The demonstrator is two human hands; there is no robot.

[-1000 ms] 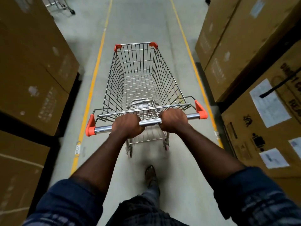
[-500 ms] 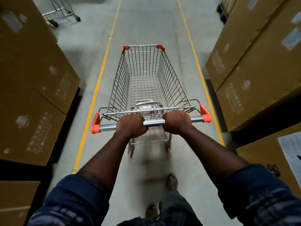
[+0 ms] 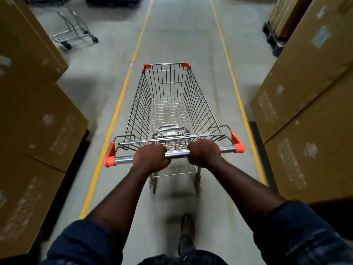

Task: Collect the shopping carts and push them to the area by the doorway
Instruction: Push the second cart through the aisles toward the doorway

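An empty wire shopping cart (image 3: 172, 100) with orange corner caps rolls in front of me down a grey aisle. My left hand (image 3: 150, 156) and my right hand (image 3: 204, 153) both grip its chrome handle bar (image 3: 124, 160), side by side near the middle. The lower frame and wheels of a second shopping cart (image 3: 73, 33) stand at the far left, ahead past the boxes; its basket is cut off by the frame's top.
Large brown cardboard boxes (image 3: 38, 121) line the left side, and more cardboard boxes (image 3: 305, 104) line the right. Two yellow floor lines (image 3: 122, 88) border the lane. A dark pallet (image 3: 273, 41) with boxes sits far right. My foot (image 3: 188, 226) steps behind the cart.
I have moved forward along the aisle with the cart. The boxes on both sides slid back past me and the second cart at far left came closer into view.
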